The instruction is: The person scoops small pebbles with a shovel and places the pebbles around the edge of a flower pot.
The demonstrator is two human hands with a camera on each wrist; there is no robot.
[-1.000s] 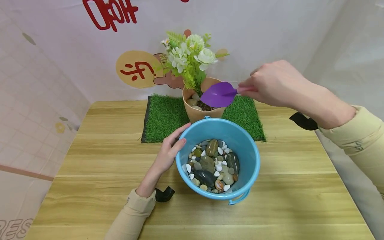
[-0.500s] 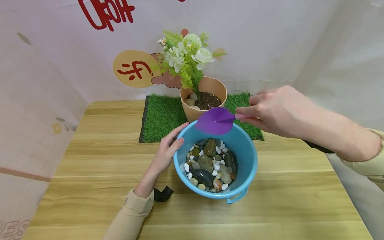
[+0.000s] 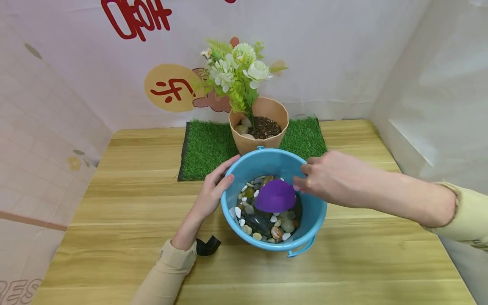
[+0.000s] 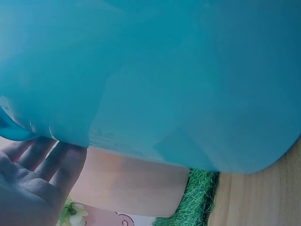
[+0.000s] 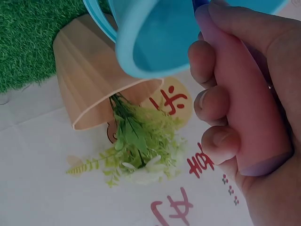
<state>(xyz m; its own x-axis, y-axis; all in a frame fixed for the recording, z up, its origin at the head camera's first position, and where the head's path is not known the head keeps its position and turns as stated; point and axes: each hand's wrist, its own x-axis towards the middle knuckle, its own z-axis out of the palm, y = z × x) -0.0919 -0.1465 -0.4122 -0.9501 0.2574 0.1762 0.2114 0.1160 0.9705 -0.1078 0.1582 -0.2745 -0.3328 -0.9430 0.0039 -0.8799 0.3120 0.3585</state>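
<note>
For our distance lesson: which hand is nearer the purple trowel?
Right. The right hand grips the purple trowel by its pink handle; the left hand is farther off, at the left side of the blue bucket.

At the head view's centre, the purple scoop (image 3: 275, 197) hides some stones (image 3: 260, 224) from us; the right hand (image 3: 335, 180) covers most of its handle (image 5: 251, 101). The top edge crops red lettering (image 3: 131, 21) at upper left. In the left wrist view we lose the bucket (image 4: 150, 89) past the top — and part of the left hand (image 4: 35, 183) at lower left.
</note>
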